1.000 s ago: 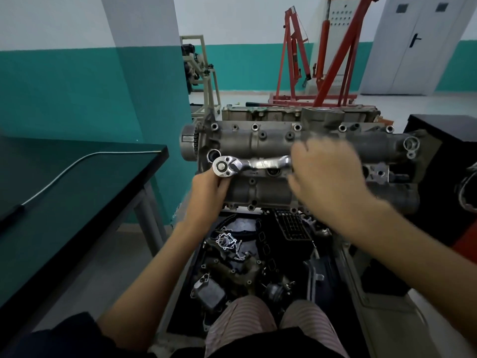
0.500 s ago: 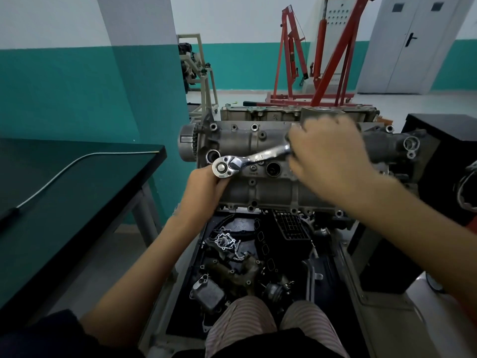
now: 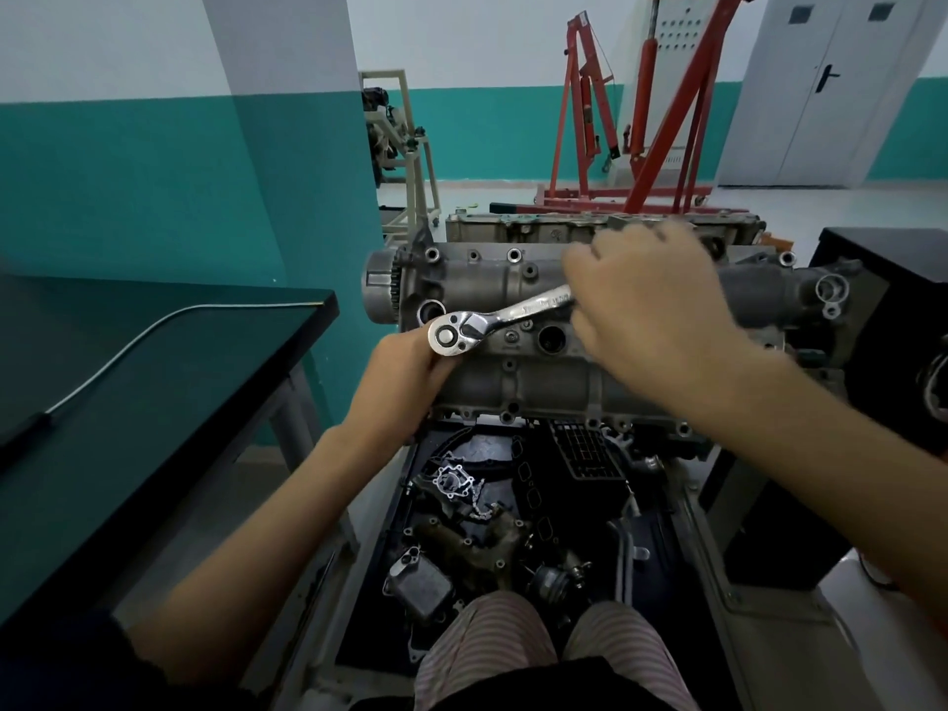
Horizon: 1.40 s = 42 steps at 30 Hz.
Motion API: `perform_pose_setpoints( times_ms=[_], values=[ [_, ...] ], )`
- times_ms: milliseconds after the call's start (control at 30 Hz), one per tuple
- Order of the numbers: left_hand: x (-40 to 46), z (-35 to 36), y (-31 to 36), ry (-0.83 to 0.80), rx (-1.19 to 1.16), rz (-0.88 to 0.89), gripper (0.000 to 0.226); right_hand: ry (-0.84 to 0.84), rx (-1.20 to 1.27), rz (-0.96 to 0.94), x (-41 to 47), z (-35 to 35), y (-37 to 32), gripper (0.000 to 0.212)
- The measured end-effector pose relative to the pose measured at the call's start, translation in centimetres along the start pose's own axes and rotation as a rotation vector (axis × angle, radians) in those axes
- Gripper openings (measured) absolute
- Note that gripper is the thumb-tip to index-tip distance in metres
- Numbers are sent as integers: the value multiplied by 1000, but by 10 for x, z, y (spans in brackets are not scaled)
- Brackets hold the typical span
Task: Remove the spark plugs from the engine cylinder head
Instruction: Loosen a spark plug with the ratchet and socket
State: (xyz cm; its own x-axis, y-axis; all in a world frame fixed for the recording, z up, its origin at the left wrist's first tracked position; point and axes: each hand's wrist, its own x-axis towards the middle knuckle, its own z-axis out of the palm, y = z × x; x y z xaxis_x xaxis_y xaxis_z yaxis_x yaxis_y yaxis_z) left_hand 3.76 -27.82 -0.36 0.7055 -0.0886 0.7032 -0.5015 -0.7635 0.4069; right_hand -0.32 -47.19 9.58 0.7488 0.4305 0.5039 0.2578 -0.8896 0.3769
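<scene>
Cylinder head [image 3: 518, 382] lies crosswise in front of me, long axis left to right, toothed sprocket end [image 3: 382, 295] at the left. Ratchet wrench [image 3: 500, 320] sits over the head's left portion, its round drive end [image 3: 451, 338] low and left, the chrome handle angling up and to the right. My left hand [image 3: 405, 374] is tucked under the drive end, fingers curled round whatever hangs below it; the socket or extension itself is hidden by the hand. My right hand [image 3: 651, 310] is closed over the far end of the handle, fingers wrapped, knuckles toward me, slightly blurred. One open plug well [image 3: 551, 340] shows just right of the drive end, dark inside; whether a plug remains in it, cannot tell. No spark plug visible anywhere. Below the head, near my knees, a dark tray [image 3: 662, 572] holds loose engine parts: a small housing with a chain [image 3: 454, 482], a ribbed cooler block [image 3: 420, 587]. Dark bench [image 3: 154, 361] at the left carries a thin cable [image 3: 128, 346]. Red engine hoist [image 3: 662, 110] stands far back, with a grey double door [image 3: 831, 89] to its right.
</scene>
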Motion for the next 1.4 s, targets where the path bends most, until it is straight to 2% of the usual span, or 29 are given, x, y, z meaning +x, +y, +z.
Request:
perform_pose_setpoints(
  times_ms=[67, 100, 167, 200, 233, 300, 367, 400, 467, 533, 567, 600, 667, 700, 733, 767, 800, 867, 900, 933, 1000, 1067, 1100, 1167, 1200, 1233, 1267, 1333, 1400],
  values=[
    [-3, 4, 4, 20, -27, -73, 8, -108, 118, -9, -13, 11, -21, 13],
    [-5, 7, 7, 34, -31, -96, 8, -283, 319, -31, -19, 13, -30, 17],
    [-8, 10, 11, 59, -24, -132, 12, -757, 877, -56, -22, 10, -42, 20],
    [-9, 10, 12, 60, -21, -141, 14, -887, 1034, -65, -20, 8, -43, 25],
    [-9, 8, 13, 50, -15, -147, 12, -901, 1023, -80, -17, 7, -40, 29],
    [-6, 3, 12, 46, -19, -111, 15, -723, 676, -85, -6, 3, -27, 28],
    [0, -3, 11, 18, -15, -28, 25, -406, 276, -57, 5, -4, -11, 20],
    [2, -3, 10, 3, -28, 4, 26, -261, 166, -49, 9, -8, -7, 20],
    [0, -3, 8, 3, -63, -8, 20, -109, 49, -75, 10, -10, -10, 17],
    [-5, 2, 8, 49, -60, -64, 26, -67, 121, -115, 1, -2, -25, 14],
    [-7, 5, 8, 73, -58, -92, 18, -129, 254, -109, -5, 4, -33, 20],
    [-9, 8, 9, 95, -59, -110, 9, -285, 453, -94, -10, 6, -41, 29],
    [-10, 13, 10, 105, -53, -159, 9, -756, 983, -58, -10, 6, -49, 40],
    [-10, 14, 11, 109, -59, -184, 10, -908, 1161, -46, -7, 5, -49, 36],
    [-10, 13, 11, 119, -81, -192, 10, -954, 1208, -34, -5, 8, -48, 29],
    [-9, 10, 12, 117, -117, -188, 11, -903, 1115, -32, -1, 8, -45, 25],
    [-7, 7, 12, 104, -142, -162, 13, -780, 888, -53, 4, 7, -40, 22],
    [-4, 2, 12, 27, -140, -95, 19, -415, 351, -105, 12, 5, -31, 11],
    [-3, 1, 11, -4, -128, -80, 18, -238, 194, -99, 13, 3, -28, 6],
    [-3, 1, 11, -10, -130, -78, 18, -102, 113, -93, 13, 1, -26, 6],
    [-4, 4, 11, 43, -128, -112, 35, 1, 85, -96, 7, 3, -32, 13],
    [-8, 9, 13, 99, -127, -144, 26, -24, 242, -63, -2, 15, -46, 22],
    [-9, 12, 14, 114, -121, -158, 13, -122, 421, 4, -8, 19, -54, 27],
    [-11, 14, 15, 112, -119, -182, 9, -544, 1111, 144, -15, 18, -69, 32],
    [-10, 14, 15, 94, -123, -174, 11, -712, 1430, 193, -15, 16, -73, 23],
    [-9, 12, 15, 74, -109, -156, 13, -766, 1552, 209, -14, 17, -74, 13],
    [-8, 8, 15, 61, -76, -125, 16, -711, 1451, 173, -9, 20, -71, 14],
    [-3, -1, 13, 17, -48, -71, 21, -489, 847, -17, 5, 19, -55, 17],
    [1, -3, 12, -48, -44, -45, 10, -283, 332, -90, 19, 13, -38, 16]
  ],
)
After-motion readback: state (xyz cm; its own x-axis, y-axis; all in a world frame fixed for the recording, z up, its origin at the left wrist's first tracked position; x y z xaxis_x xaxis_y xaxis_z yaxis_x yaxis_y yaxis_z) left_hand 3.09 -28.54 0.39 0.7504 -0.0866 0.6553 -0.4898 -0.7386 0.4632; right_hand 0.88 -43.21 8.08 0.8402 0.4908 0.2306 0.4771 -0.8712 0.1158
